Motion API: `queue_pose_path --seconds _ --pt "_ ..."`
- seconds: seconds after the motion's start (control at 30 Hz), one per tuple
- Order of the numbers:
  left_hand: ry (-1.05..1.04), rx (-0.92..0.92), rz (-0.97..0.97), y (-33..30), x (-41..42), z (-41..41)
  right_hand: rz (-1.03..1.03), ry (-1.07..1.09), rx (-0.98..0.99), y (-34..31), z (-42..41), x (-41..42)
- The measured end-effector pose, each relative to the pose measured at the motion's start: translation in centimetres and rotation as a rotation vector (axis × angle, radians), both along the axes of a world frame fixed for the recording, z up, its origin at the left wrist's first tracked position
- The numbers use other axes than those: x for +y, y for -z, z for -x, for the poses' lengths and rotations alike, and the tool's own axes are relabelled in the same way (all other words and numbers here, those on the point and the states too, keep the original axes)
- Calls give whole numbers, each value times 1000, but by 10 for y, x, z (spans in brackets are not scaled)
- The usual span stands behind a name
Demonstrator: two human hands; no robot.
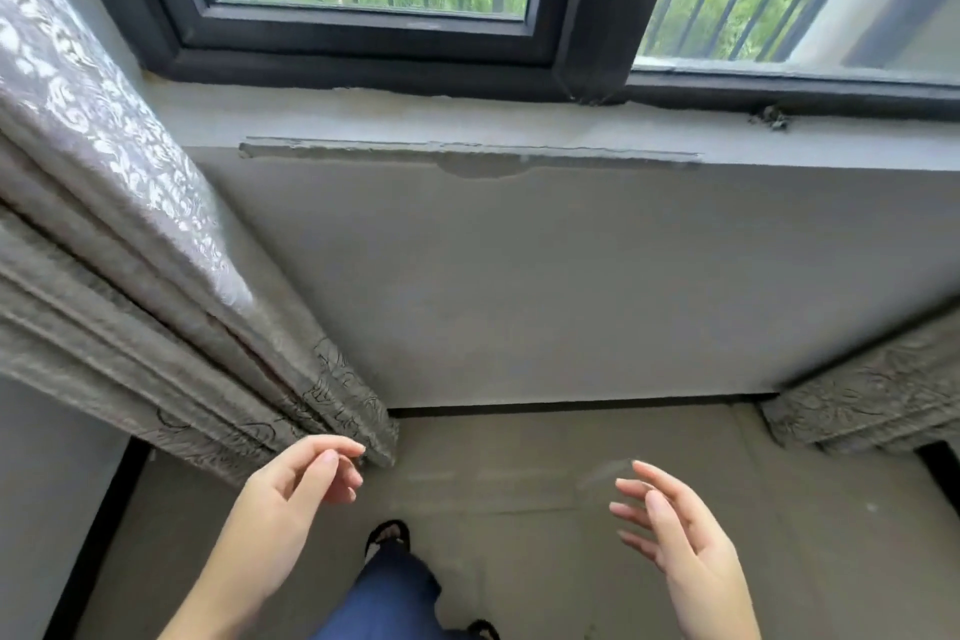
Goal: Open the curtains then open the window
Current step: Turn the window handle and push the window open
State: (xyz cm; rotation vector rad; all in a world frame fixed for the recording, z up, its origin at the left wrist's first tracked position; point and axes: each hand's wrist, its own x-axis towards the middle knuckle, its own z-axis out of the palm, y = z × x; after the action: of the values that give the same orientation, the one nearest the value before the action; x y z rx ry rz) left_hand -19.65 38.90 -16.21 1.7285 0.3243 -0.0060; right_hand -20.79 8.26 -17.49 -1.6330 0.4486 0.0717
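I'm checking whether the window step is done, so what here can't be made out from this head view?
- Window: its top and any handle are cut off by the upper edge.
- Left curtain and right curtain: rails out of frame.
- Right hand: motion-blurred fingertips.
- Left hand: touching the curtain hem or not, unclear.

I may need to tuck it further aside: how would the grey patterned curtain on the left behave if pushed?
The left curtain hangs in deep bunched folds, so it would probably give and flop rather than move as a sheet. Its thick-looking pleats suggest fairly heavy cloth that may swing back. The left hand, fingers loosely curled near its hem, holds nothing.
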Motion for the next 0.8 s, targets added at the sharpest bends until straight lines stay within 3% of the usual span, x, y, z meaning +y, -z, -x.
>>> queue_pose_path --seconds 0.4,0.8 --pt "76 -199 -3 -32 -31 -170 15 26 -238 -33 -189 -26" --pt "199 -598 -66 -156 -44 -370 181 -115 -638 -148 -380 -14"
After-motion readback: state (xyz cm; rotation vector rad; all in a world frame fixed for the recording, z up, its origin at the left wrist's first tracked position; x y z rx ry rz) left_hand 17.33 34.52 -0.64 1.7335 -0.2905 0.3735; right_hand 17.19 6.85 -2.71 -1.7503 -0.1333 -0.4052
